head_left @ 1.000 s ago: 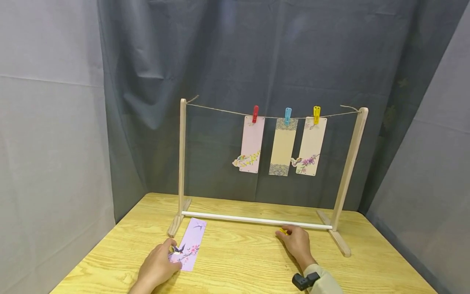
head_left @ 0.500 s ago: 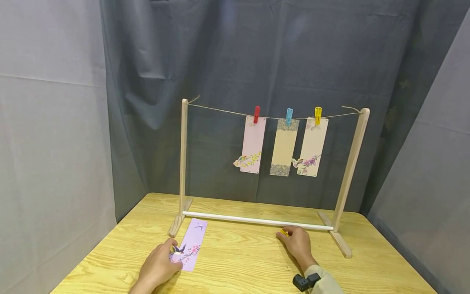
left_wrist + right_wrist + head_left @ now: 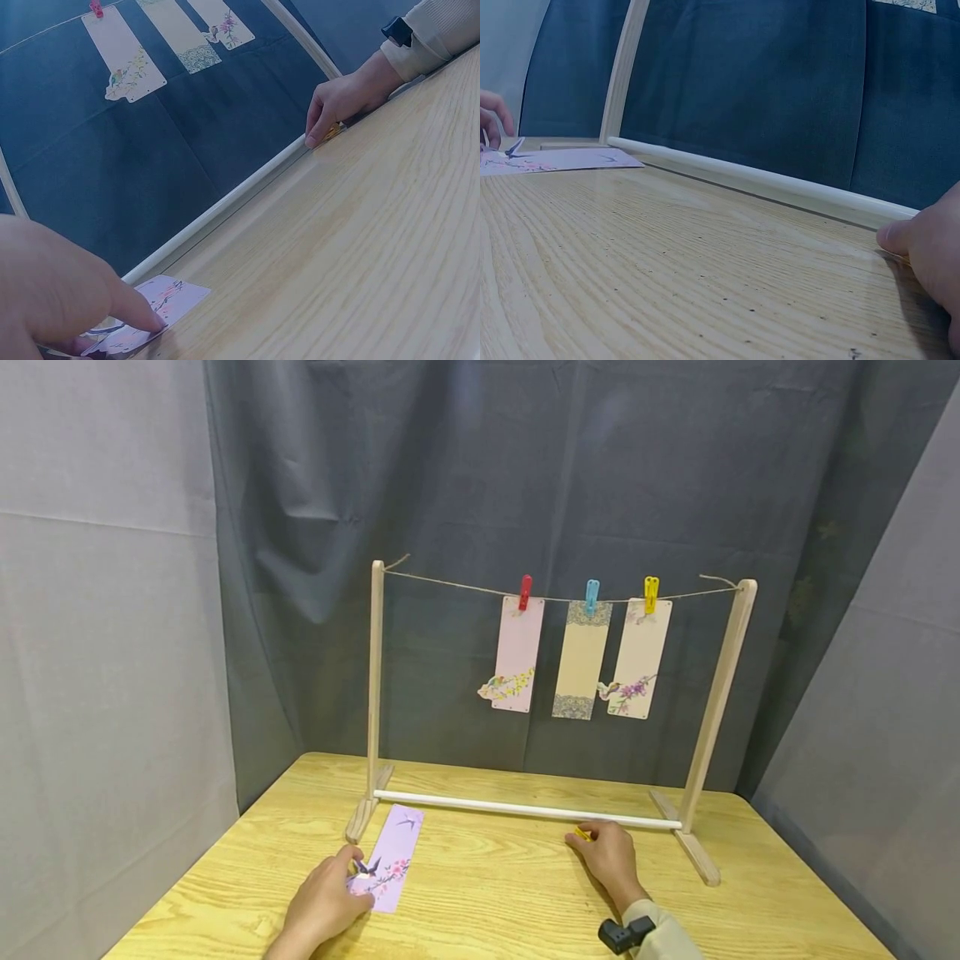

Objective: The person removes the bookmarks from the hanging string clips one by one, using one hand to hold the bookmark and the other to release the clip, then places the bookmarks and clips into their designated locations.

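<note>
A lilac bookmark (image 3: 395, 852) with swallows and pink blossom lies on the table at the left. My left hand (image 3: 322, 897) grips its lower left part, thumb at the near edge and fingers at the far side. In the left wrist view, the thumb (image 3: 139, 309) rests at the edge of the bookmark. Over on the right, my right hand (image 3: 609, 857) pinches a small yellow clothespin (image 3: 582, 834) close to the white rod; the fingers cover most of it. In the right wrist view that hand hides the clothespin.
A wooden stand with a white crossbar (image 3: 517, 811) carries a string (image 3: 450, 583). Three bookmarks hang from it: pink (image 3: 517, 652) under a red clothespin (image 3: 525, 592), tan (image 3: 581, 660) under a blue one, cream (image 3: 637, 652) under a yellow one. Dark curtain (image 3: 450, 468) stands behind.
Nothing has visibly moved apart from a slight shift of the head view; both hands keep their places.
</note>
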Tool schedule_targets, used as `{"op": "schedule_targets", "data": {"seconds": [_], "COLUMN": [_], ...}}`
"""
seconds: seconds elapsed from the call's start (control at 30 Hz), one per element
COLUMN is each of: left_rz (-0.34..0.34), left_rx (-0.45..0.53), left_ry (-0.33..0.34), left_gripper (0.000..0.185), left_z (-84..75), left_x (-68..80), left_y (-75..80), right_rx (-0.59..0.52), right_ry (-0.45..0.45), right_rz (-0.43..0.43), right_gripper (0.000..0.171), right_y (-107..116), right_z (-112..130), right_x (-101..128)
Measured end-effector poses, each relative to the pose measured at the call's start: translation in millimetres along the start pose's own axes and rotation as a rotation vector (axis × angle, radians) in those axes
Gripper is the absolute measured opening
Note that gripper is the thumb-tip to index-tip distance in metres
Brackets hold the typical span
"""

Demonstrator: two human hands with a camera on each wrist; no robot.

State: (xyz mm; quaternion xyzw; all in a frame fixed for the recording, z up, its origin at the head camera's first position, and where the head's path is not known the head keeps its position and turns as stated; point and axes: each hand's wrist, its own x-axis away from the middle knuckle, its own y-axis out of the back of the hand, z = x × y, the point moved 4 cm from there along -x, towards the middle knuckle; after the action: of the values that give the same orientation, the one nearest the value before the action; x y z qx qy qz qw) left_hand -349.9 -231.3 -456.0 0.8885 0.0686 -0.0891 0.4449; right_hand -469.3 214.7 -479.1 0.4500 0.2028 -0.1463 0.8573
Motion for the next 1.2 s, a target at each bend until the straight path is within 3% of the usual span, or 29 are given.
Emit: {"op": "schedule_targets", "data": {"seconds": [0.27,1.2], "left_rz": [0.001,-0.004], "left_rx": [0.004,0.006], "left_ry": [-0.001,-0.003], "left_gripper": [0.056,0.054], "left_z": [0.1,-0.5], "left_x": [0.7,1.0], "left_y": [-0.5,0.3], "right_rx": [0.022,0.035], "right_ry": [0.039,-0.067], "right_rz": [-0.029,-0.056], "right_gripper": [0.03,0.034], "right_y": [3.7,5.3], "right_z": [2.9,-2.8], "right_x": [2.3,4.6]}}
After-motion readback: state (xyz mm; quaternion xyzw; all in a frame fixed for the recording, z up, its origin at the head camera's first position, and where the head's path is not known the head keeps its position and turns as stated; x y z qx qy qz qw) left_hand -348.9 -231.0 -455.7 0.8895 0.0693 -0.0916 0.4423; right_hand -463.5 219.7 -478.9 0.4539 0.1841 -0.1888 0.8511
